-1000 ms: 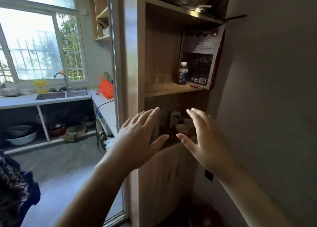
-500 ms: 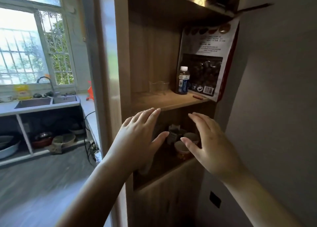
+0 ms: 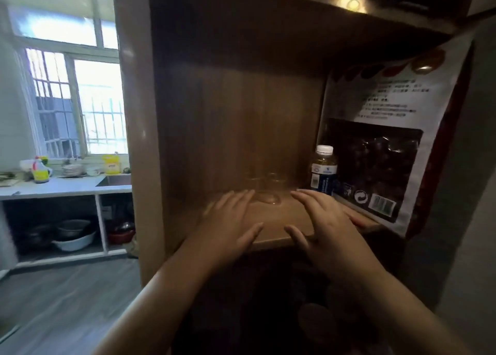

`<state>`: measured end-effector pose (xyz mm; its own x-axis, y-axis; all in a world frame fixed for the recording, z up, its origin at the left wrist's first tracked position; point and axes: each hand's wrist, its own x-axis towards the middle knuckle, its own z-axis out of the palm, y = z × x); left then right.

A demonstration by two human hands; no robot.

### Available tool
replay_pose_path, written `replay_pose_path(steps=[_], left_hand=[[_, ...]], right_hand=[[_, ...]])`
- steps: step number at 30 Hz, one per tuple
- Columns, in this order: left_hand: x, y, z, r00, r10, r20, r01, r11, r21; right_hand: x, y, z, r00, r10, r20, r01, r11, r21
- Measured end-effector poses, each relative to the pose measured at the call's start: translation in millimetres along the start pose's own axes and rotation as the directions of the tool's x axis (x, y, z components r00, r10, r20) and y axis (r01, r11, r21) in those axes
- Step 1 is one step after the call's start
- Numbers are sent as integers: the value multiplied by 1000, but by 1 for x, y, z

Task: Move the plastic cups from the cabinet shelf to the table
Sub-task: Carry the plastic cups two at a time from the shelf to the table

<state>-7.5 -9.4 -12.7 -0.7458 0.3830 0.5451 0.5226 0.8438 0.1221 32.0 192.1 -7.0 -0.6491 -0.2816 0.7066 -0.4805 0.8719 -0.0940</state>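
Observation:
Clear plastic cups (image 3: 265,189) stand close together near the back of the wooden cabinet shelf (image 3: 271,222), faint against the dark wood. My left hand (image 3: 228,222) hovers over the shelf just left of the cups, fingers spread, holding nothing. On the right side of the cups is my right hand (image 3: 320,219), also spread and empty. Both hands flank the cups with fingertips close to them, not clearly touching.
A small bottle (image 3: 323,171) with a white cap stands right of the cups, in front of a large food bag (image 3: 381,145). Left of the cabinet side panel (image 3: 134,140) lie a counter with a sink (image 3: 115,180), dishes and a window.
I have come closer to the cabinet and the view has tilted up. Both hands rose from in front of the lower shelf to the middle shelf, either side of the cups.

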Motion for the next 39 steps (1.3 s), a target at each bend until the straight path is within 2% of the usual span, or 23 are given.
replay_pose_path(steps=[3,8,16,26,39], left_hand=[[36,0,14,998,-60,22,60,998,32],[79,-6,34,986,-151,66,148,988,49],[115,-16,56,972,-222,76,222,975,0],[134,-27,67,973,-228,-19,227,973,-23],[130,-18,64,988,-153,-8,153,986,58]], right_hand=[[32,26,14,996,-83,23,82,997,14],[79,62,46,985,-72,154,55,992,111],[111,99,84,983,-122,137,90,972,215],[119,109,94,969,-188,162,154,967,201],[103,107,80,976,-171,133,150,976,155]])
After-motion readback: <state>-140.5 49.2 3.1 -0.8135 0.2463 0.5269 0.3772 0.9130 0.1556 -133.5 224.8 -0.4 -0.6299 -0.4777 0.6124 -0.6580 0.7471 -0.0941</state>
